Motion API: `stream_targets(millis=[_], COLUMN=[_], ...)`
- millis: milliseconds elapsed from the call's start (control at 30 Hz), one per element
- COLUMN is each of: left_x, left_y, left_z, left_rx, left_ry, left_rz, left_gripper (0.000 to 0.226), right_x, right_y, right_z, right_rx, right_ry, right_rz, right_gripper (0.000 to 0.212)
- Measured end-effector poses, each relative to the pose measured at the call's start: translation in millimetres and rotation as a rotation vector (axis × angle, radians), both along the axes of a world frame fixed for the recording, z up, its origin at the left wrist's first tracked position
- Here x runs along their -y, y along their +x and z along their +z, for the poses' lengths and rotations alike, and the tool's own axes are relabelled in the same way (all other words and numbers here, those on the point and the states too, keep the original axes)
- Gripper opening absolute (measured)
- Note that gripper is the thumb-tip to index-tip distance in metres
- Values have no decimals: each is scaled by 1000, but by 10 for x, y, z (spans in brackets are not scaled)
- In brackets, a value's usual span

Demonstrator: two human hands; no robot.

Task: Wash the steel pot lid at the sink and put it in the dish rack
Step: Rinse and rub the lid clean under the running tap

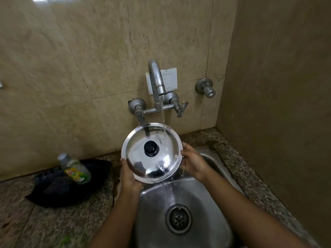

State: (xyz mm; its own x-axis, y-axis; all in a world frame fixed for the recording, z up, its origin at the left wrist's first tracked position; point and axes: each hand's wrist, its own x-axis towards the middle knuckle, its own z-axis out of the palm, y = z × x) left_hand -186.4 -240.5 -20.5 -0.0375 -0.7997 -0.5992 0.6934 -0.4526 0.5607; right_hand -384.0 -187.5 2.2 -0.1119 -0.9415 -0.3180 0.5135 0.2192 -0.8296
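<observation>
The round steel pot lid [161, 163] with a black knob [151, 148] faces me, tilted, above the back of the steel sink [157, 208]. My left hand [128, 176] grips its lower left rim from behind. My right hand [192, 161] holds its right rim. Water runs from the wall faucet [156, 81] onto the lid's upper right part and drains off into the basin. No dish rack is in view.
A dish soap bottle [75, 168] lies on a black tray [71, 183] with a dark scrubber [57, 185] on the granite counter [44, 221] at left. Tap handles [180, 109] stick out behind the lid. A tiled wall closes the right side.
</observation>
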Motion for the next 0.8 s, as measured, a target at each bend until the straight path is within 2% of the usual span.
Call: stream_targets(millis=[300, 467, 567, 633, 733, 800], left_x=[-51, -109, -146, -124, -44, 29], left_y=[-488, -536, -500, -437, -341, -306], left_z=[66, 31, 64, 47, -20, -73], left_rx=[-100, -73, -82, -83, -54, -33], left_ry=[-40, -124, -107, -119, -112, -69], left_rz=[-111, -204, -168, -164, -111, -46], left_gripper=[64, 71, 61, 65, 69, 69], right_x=[-119, -216, -235, -223, -166, -125], right_y=[-385, -402, -342, -275, -192, -186], right_z=[-6, -107, -132, -112, -25, 8], right_rx=[59, 69, 81, 75, 9, -132], right_ry=[41, 55, 46, 29, -17, -38], right_rz=[-204, -247, -252, -234, -191, -154], right_gripper=[44, 42, 41, 40, 43, 47])
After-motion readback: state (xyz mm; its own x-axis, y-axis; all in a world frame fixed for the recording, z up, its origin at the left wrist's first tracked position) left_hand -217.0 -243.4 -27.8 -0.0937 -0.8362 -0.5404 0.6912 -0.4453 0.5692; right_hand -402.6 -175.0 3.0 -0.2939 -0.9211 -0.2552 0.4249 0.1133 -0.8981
